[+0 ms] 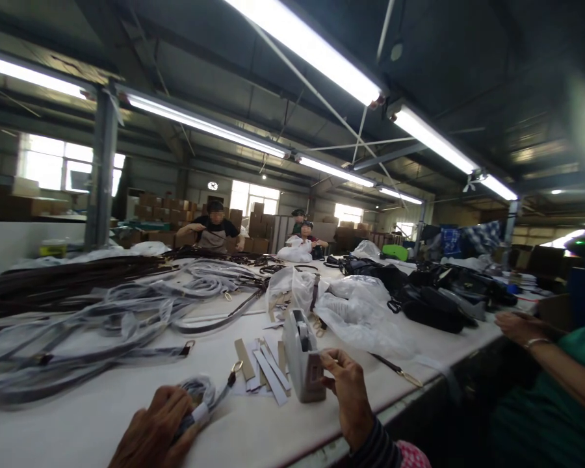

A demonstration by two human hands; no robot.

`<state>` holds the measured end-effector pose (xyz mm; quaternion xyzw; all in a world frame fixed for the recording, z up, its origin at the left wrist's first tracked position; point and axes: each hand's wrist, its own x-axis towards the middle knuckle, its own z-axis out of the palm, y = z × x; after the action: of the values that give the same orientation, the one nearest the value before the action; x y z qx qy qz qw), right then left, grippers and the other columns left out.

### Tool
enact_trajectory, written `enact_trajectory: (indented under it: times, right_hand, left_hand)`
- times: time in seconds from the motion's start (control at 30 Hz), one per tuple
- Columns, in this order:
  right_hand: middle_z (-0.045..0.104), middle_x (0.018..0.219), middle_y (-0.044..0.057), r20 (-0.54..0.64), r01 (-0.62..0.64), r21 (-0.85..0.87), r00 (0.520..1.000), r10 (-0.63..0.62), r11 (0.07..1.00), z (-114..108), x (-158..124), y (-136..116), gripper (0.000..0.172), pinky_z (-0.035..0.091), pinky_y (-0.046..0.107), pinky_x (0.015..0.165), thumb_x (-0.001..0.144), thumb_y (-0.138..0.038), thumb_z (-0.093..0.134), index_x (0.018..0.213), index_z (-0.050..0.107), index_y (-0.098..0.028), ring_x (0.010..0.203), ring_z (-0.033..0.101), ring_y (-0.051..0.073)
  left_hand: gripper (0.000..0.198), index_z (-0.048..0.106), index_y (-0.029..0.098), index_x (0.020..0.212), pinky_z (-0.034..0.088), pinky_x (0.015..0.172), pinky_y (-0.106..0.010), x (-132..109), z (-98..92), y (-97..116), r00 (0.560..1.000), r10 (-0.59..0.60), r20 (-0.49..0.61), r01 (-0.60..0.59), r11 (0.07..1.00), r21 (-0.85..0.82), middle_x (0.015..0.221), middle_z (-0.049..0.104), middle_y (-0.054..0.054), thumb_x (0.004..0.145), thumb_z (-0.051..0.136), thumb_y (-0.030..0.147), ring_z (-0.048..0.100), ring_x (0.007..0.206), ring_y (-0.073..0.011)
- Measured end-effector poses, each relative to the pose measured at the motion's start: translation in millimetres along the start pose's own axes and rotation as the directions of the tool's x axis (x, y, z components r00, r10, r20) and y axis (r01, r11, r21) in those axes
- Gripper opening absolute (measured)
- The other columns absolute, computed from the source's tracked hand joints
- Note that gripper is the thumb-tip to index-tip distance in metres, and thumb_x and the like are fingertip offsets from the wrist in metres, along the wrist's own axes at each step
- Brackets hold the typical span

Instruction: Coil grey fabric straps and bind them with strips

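Note:
My left hand (156, 422) is closed around a coiled bag strap (199, 390) in clear plastic, with a white band around it. The strap's end with a gold clasp (234, 369) sticks out to the right. On the table, a grey tape dispenser (302, 364) stands upright. My right hand (347, 390) has its thumb and fingers closed at the dispenser's near right edge; whether tape is between them is too small to tell. Left of the dispenser lie several white and tan paper strips (269, 367).
Plastic-wrapped straps (127, 325) and dark straps (53, 283) cover the table's left side. Plastic bags (361, 312) and black bags (429, 302) lie to the right. A co-worker's arm (556, 364) is at the right edge; other people (214, 234) work across the table.

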<state>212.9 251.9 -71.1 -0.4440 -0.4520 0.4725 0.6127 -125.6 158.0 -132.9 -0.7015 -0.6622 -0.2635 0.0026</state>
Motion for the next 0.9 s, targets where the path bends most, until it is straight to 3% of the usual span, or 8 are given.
enact_trajectory:
  times: [0.17,0.3,0.57,0.73,0.8,0.9]
  right_hand:
    - [0.060,0.062,0.002,0.031,-0.015,-0.026,0.999,0.016,1.000,-7.3,-0.1,24.7,0.044,0.038,0.019,0.044,0.062,-0.055,0.082,0.070,0.061,-0.017,0.052,0.052,0.012]
    - [0.056,0.056,0.000,0.065,0.097,-0.028,0.993,-0.095,0.995,-7.1,5.7,39.4,0.057,0.030,0.020,0.038,0.061,-0.071,0.077,0.068,0.056,-0.018,0.042,0.044,0.010]
    - [0.049,0.056,-0.004,0.047,0.200,-0.093,0.979,-0.196,0.976,-8.5,5.5,52.6,0.057,0.029,0.023,0.039,0.066,-0.074,0.073,0.066,0.053,-0.021,0.043,0.038,0.010]
    - [0.046,0.055,-0.005,0.011,0.258,-0.222,0.965,-0.262,0.940,-18.7,-18.2,59.7,0.049,0.033,0.025,0.044,0.077,-0.069,0.067,0.074,0.056,-0.021,0.048,0.040,0.012]
    - [0.047,0.056,-0.004,0.012,0.335,-0.259,0.939,-0.343,0.906,-10.2,-33.9,55.1,0.044,0.038,0.026,0.051,0.085,-0.064,0.063,0.079,0.057,-0.021,0.053,0.044,0.014]
    - [0.049,0.062,-0.003,0.183,0.391,-0.184,0.915,-0.360,0.902,25.4,-62.6,39.3,0.036,0.040,0.025,0.057,0.091,-0.055,0.062,0.079,0.058,-0.021,0.058,0.047,0.013]
  left_hand:
    - [0.031,0.069,0.030,0.104,0.050,0.094,-0.045,5.9,1.7,-14.8,0.999,-0.035,0.023,0.036,0.998,-0.060,0.115,0.065,-0.007,0.096,0.045,0.048,0.061,0.110,-0.0288]
    - [0.034,0.069,0.028,0.098,0.051,0.096,-0.047,7.5,2.3,-26.3,0.997,-0.073,-0.003,0.072,0.987,-0.140,0.111,0.066,-0.009,0.093,0.048,0.055,0.062,0.109,-0.0304]
    - [0.037,0.068,0.026,0.094,0.049,0.090,-0.041,-6.3,-30.4,4.4,0.947,-0.280,-0.157,0.208,0.908,-0.364,0.097,0.064,-0.005,0.093,0.046,0.055,0.063,0.096,-0.0264]
    - [0.033,0.070,0.022,0.085,0.048,0.085,-0.039,-9.3,-40.6,15.6,0.939,-0.272,-0.212,0.168,0.897,-0.408,0.087,0.063,-0.003,0.086,0.054,0.051,0.062,0.089,-0.0250]
    - [0.025,0.070,0.022,0.085,0.048,0.084,-0.036,-8.5,-37.9,16.8,0.938,-0.277,-0.211,0.172,0.895,-0.412,0.088,0.062,-0.002,0.085,0.057,0.043,0.061,0.089,-0.0224]
    - [0.017,0.069,0.023,0.086,0.047,0.084,-0.034,-7.2,-32.3,17.8,0.936,-0.285,-0.205,0.179,0.889,-0.421,0.090,0.059,-0.002,0.085,0.060,0.037,0.060,0.089,-0.0204]
